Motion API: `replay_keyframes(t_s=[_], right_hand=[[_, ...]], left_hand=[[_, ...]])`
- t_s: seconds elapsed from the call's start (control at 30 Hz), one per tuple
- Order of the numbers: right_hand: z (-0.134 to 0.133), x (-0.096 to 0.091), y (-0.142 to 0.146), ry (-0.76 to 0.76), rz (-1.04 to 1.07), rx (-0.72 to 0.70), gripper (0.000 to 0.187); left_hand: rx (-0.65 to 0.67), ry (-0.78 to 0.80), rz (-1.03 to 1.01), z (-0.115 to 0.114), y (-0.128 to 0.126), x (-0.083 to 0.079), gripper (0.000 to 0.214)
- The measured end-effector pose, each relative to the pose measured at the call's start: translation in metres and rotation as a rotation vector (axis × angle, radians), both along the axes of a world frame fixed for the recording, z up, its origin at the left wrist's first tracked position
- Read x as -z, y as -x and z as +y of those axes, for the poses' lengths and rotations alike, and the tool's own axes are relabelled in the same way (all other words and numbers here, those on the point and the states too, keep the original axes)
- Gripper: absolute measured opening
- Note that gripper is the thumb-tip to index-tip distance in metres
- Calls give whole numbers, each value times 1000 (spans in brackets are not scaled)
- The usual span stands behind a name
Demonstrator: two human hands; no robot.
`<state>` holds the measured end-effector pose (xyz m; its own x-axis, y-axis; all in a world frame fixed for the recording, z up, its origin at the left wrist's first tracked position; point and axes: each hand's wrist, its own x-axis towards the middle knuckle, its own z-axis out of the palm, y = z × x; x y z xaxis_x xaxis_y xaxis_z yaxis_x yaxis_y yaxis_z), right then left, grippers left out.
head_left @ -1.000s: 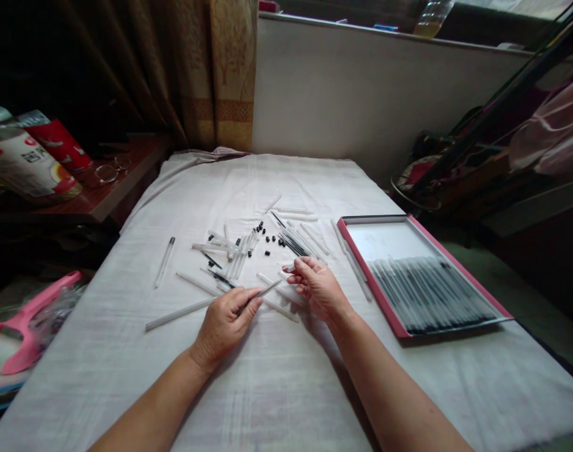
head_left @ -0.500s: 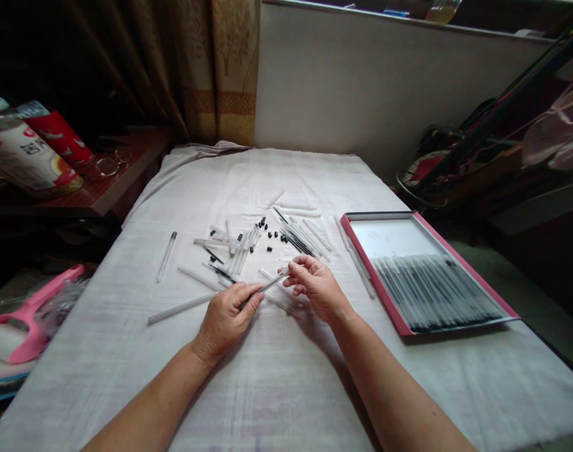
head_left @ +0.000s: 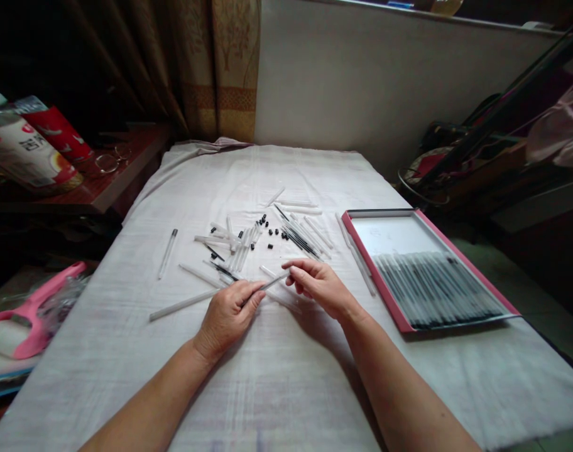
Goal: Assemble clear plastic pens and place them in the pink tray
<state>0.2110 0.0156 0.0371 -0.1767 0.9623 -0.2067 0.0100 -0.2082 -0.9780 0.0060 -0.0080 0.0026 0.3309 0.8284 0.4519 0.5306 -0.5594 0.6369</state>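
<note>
Between my hands is a slim pen [head_left: 276, 280] with a clear barrel and a dark core. My left hand [head_left: 230, 312] is closed around its lower left part. At the upper right end, the thumb and fingers of my right hand [head_left: 318, 285] pinch the pen's tip. Just beyond my hands lie loose clear pen barrels [head_left: 242, 254], a bundle of dark refills [head_left: 298, 239] and several small black plugs [head_left: 270, 247]. A single pen with a dark end [head_left: 167, 254] rests apart on the left.
A pink-edged box [head_left: 399, 312] holding rows of pens stands at the right, with long clear tubes [head_left: 357, 257] along its left side. A pink tape dispenser [head_left: 32, 314] is at far left. Behind it, a side table [head_left: 107, 194] bears a jar [head_left: 29, 150] and eyeglasses [head_left: 108, 162].
Both hands keep their grip on the pen. My right hand has shifted very slightly to the right and down, and the whole view has moved a little.
</note>
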Motion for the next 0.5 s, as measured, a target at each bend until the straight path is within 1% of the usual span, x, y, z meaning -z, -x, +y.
replay_keyframes(t_s=[0.1,0.3,0.5], right_hand=[[0,-2,-5,63,31,-80,26],[-1,6,-3,75,74,-100,28],[0,12,-3,78,70,-125,29]], left_hand=[[15,3,6,0,0,0,22],[5,-35,34,0,1,1,23],[-5,-50,75,0,1,1,24]])
